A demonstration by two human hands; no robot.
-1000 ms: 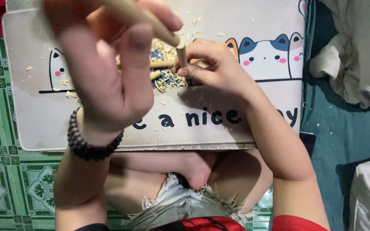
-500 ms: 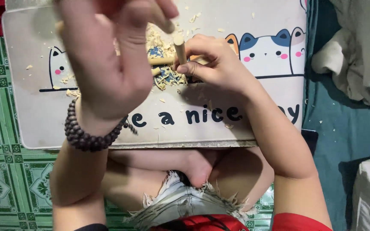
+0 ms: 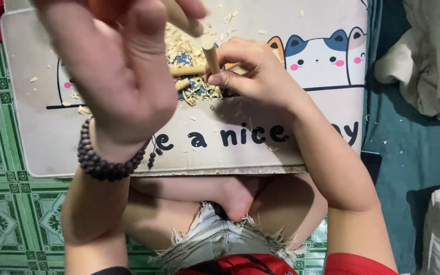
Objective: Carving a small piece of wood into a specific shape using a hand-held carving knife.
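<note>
left hand (image 3: 123, 76) has lifted closer to our camera, wrapped round the upper stick (image 3: 179, 18) | right hand (image 3: 253, 76) stays low, pinching a second stick (image 3: 211, 53) over the shavings (image 3: 194, 89) on the tabletop (image 3: 281, 147) | looks like mid-carving

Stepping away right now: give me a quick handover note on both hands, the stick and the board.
Left hand: raised close to the camera, closed on the upper end of the wooden stick.
Right hand: low on the board, fingers pinched at the stick's lower end; any tool in it is hidden.
Shavings are piled under the stick, with short stick pieces among them.
Done: plenty of wood is already shaved off.
Left: can't tell how much more.
</note>
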